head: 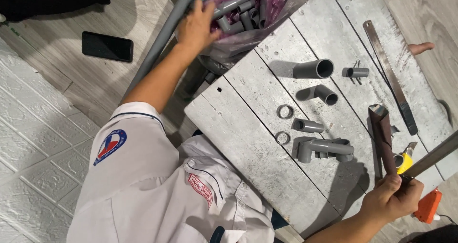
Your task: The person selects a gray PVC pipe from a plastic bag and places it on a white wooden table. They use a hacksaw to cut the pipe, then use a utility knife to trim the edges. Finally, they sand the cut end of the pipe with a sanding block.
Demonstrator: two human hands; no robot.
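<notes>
While the left hand (195, 28) digs in the bag (272, 33) at twelve o'clock (grip unclear), the right hand (391, 197) clamps a file (381, 138) — fittings (312, 70) lie mostly loose on the bench (238, 124).

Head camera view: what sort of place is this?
Probably a home or school plumbing workbench: grey pipe fittings and a saw blade lie on a wooden table, and a bag of pipe pieces sits beside it.

Grey pipe fittings (315, 69) lie mid-frame on a whitewashed plank surface (248, 128). Pink bag (272, 4) at top, black phone (107, 46) upper left, white shirt (157, 195) with a red-blue badge, orange tool (427, 206) lower right.
</notes>
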